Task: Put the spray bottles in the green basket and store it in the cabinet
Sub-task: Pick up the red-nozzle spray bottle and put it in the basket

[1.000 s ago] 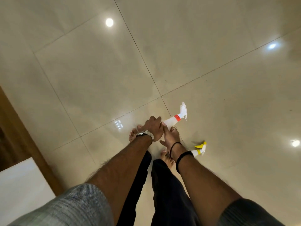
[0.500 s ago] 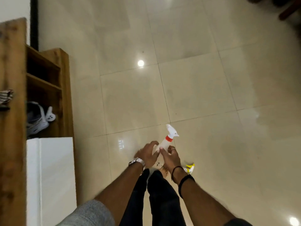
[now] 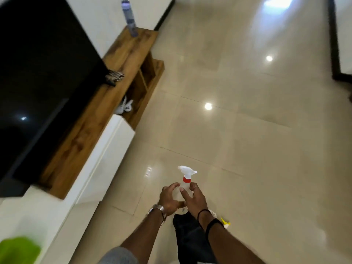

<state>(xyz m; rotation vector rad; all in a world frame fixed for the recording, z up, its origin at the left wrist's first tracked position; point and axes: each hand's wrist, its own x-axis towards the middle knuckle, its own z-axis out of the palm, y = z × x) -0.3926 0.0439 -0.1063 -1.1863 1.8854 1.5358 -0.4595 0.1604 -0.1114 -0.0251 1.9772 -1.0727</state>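
A clear spray bottle with a red collar and a white nozzle stands upright in front of me. My left hand wraps its body from the left and my right hand grips it from the right. The yellow nozzle of a second bottle peeks out behind my right wrist; I cannot tell whether anything holds it. A blurred green basket sits at the bottom left on the white cabinet.
A long low unit of wood and white panels runs along the left wall under a black TV screen. A grey-blue bottle stands on its far end, white objects in an open shelf. Glossy tiled floor stretches ahead.
The view has lifted from the floor to the TV unit and the green basket. The red-collared bottle has turned from tilted right to upright, still in both hands.
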